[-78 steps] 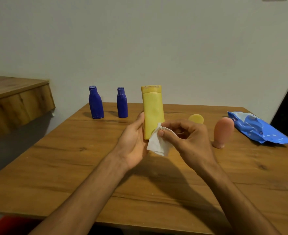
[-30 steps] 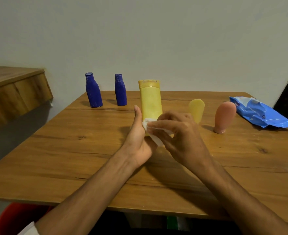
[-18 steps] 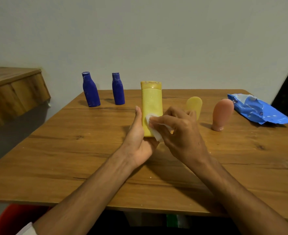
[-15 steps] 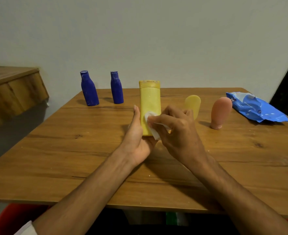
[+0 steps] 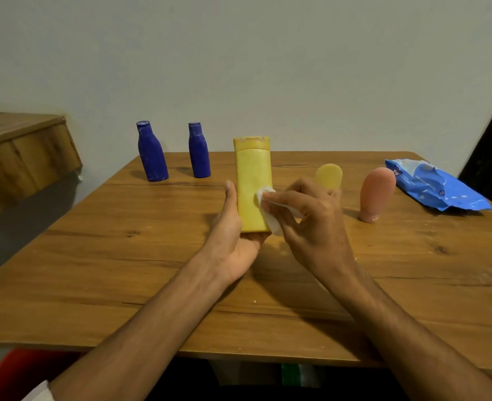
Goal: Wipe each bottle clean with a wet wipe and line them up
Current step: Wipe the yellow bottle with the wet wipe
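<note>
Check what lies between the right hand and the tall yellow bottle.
A white wipe, held by the right hand against the tall yellow bottle; head view.

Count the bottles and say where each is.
5. The left blue bottle and right blue bottle stand far left on the table; tall yellow bottle in the left hand; small yellow bottle partly hidden behind the right hand; pink bottle to its right.
</note>
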Available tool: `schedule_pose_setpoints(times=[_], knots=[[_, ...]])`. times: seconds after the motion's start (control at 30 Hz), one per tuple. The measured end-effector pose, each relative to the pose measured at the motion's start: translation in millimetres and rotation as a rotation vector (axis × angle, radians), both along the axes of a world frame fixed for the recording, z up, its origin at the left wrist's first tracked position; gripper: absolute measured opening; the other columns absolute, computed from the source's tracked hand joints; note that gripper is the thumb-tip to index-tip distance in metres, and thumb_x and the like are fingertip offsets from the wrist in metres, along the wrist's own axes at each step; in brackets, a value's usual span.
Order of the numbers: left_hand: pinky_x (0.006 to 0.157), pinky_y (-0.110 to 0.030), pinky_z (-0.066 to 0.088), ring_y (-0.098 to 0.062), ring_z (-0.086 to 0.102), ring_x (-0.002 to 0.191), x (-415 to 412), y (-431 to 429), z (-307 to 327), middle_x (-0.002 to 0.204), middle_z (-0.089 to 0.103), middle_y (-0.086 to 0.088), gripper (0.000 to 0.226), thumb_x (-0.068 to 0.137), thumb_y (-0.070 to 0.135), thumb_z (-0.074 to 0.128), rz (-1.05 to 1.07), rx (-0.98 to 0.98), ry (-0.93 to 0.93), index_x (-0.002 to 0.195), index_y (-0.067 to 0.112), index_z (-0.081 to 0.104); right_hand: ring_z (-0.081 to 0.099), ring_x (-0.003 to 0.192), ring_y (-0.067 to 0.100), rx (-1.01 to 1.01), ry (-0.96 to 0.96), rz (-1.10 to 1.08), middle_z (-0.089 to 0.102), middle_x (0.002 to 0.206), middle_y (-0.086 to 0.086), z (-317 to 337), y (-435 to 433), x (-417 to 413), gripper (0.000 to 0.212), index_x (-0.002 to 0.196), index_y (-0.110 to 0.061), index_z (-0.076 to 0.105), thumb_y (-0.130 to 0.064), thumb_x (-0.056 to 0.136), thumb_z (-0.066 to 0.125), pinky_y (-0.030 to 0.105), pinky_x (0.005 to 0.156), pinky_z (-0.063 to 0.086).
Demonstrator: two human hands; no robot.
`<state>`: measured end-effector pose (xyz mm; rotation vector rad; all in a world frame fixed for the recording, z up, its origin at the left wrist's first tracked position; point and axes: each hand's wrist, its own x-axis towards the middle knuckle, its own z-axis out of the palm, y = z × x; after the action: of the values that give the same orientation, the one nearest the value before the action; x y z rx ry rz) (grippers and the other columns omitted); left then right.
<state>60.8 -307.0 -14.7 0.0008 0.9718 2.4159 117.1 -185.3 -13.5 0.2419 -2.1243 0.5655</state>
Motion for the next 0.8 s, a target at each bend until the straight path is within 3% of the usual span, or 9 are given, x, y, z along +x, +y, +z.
schedule_pose_setpoints(times=[0.13, 0.27, 0.4, 0.5, 0.6, 0.7, 0.8], knots=[[0.103, -0.046, 0.048, -0.03, 0.064, 0.114, -0.2, -1.4, -1.2, 0.123, 0.067, -0.017, 0.059, 0.093, 0.054, 0.047, -0.039, -0.045, 0.085, 0.134, 0.012, 0.053, 0.054, 0.078, 0.012, -0.041, 0.017, -0.049, 0.063, 0.087, 0.0, 0.0, -0.2, -0.5, 0.018, 0.101, -0.014, 0.075, -0.019, 0.083, 0.075, 0.022, 0.07, 0.025], [0.106, -0.048, 0.044, -0.03, 0.061, 0.12, -0.4, -2.4, -4.4, 0.127, 0.065, -0.015, 0.055, 0.095, 0.052, 0.046, -0.092, -0.109, 0.181, 0.136, 0.015, 0.053, 0.055, 0.08, 0.012, -0.105, 0.058, -0.048, 0.063, 0.089, 0.001, 2.3, 1.3, -2.5, 0.018, 0.102, -0.013, 0.074, -0.016, 0.084, 0.074, 0.033, 0.073, 0.032], [0.101, -0.044, 0.049, -0.028, 0.062, 0.116, -0.2, -0.8, -4.0, 0.125, 0.066, -0.015, 0.056, 0.095, 0.053, 0.046, -0.072, -0.121, 0.178, 0.133, 0.013, 0.057, 0.058, 0.085, 0.017, -0.037, 0.036, 0.079, 0.064, 0.094, 0.004, 1.3, -1.3, -3.1, 0.023, 0.104, -0.012, 0.073, -0.024, 0.086, 0.066, 0.041, 0.071, 0.046], [0.093, -0.041, 0.052, -0.026, 0.064, 0.11, 1.9, -0.3, -3.9, 0.121, 0.068, -0.015, 0.056, 0.095, 0.055, 0.045, -0.064, -0.12, 0.176, 0.131, 0.013, 0.058, 0.059, 0.087, 0.02, 0.031, 0.001, 0.085, 0.065, 0.097, 0.005, 1.1, -1.8, -2.2, 0.029, 0.105, -0.012, 0.073, -0.028, 0.085, 0.061, 0.033, 0.07, 0.04], [0.085, -0.043, 0.055, -0.027, 0.065, 0.11, 3.2, 1.7, -3.0, 0.121, 0.068, -0.015, 0.056, 0.096, 0.055, 0.043, -0.078, -0.108, 0.194, 0.133, 0.015, 0.056, 0.059, 0.088, 0.02, -0.009, 0.039, 0.025, 0.065, 0.098, 0.007, 3.6, 1.2, -3.0, 0.03, 0.107, -0.011, 0.072, -0.027, 0.086, 0.059, 0.035, 0.072, 0.04], [0.085, -0.045, 0.055, -0.029, 0.063, 0.111, 3.0, 1.8, -2.5, 0.119, 0.067, -0.015, 0.057, 0.094, 0.057, 0.044, -0.073, -0.095, 0.182, 0.129, 0.014, 0.058, 0.059, 0.09, 0.026, 0.053, 0.017, 0.09, 0.064, 0.1, 0.011, 0.0, -1.7, -2.4, 0.033, 0.109, -0.009, 0.071, -0.026, 0.085, 0.057, 0.037, 0.07, 0.047], [0.087, -0.046, 0.055, -0.03, 0.063, 0.11, 3.3, 1.3, -3.3, 0.115, 0.067, -0.015, 0.059, 0.093, 0.06, 0.044, -0.072, -0.115, 0.202, 0.127, 0.013, 0.058, 0.058, 0.086, 0.025, 0.114, 0.026, 0.087, 0.065, 0.099, 0.01, -1.8, -3.6, -2.2, 0.036, 0.107, -0.01, 0.072, -0.031, 0.088, 0.052, 0.031, 0.068, 0.04]])
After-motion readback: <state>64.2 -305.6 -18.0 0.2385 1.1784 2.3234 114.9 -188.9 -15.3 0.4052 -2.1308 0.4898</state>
